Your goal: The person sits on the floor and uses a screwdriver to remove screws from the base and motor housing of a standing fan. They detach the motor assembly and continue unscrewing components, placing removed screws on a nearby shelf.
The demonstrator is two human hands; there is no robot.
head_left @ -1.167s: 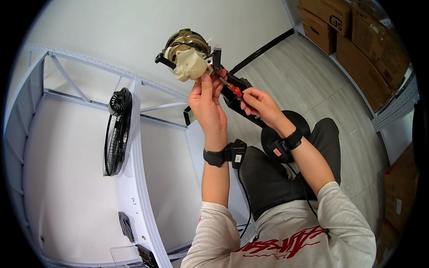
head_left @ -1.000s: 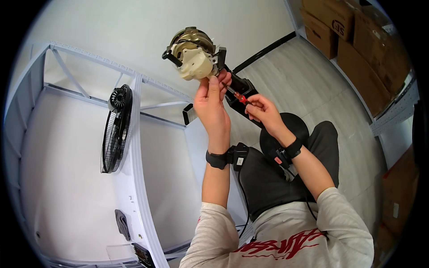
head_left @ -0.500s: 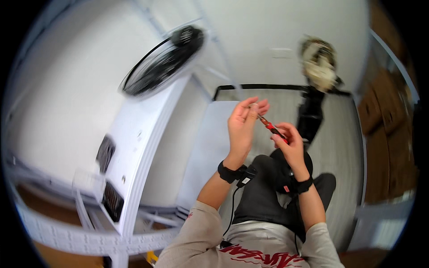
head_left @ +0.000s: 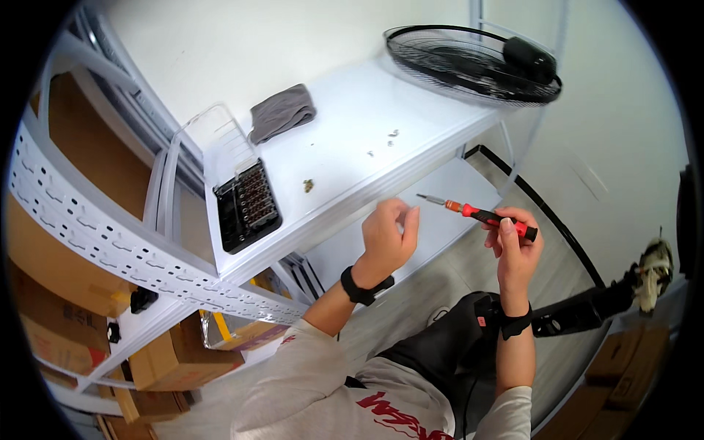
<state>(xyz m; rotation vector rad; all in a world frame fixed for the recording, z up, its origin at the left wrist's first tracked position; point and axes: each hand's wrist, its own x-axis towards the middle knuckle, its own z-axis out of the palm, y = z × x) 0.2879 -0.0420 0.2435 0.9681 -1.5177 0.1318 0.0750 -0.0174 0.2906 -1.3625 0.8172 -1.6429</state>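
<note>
My right hand (head_left: 519,246) grips a red-and-black screwdriver (head_left: 484,215) by the rear of its handle. The metal tip points left, toward my left hand (head_left: 389,238), with a gap between them. My left hand is closed, its fingers curled in and the thumb upright. Whatever may lie inside those fingers is hidden. Both hands are raised in front of the white shelf's (head_left: 345,187) front edge. On that shelf lie a black bit case (head_left: 246,205) full of bits, a little heap of brassy screws (head_left: 308,185) and several small metal pieces (head_left: 392,134).
Behind the case lies a folded grey cloth (head_left: 282,111), beside a clear plastic lid (head_left: 220,139). A black fan (head_left: 477,66) rests at the shelf's far right. A perforated white rack beam (head_left: 110,235) and cardboard boxes (head_left: 176,356) are at left. A black stand (head_left: 587,312) is at right.
My head has turned left, so the shelf and bit case sit more centrally. My left hand has come away from the screwdriver's tip and its fingers have curled. The right hand still holds the screwdriver.
</note>
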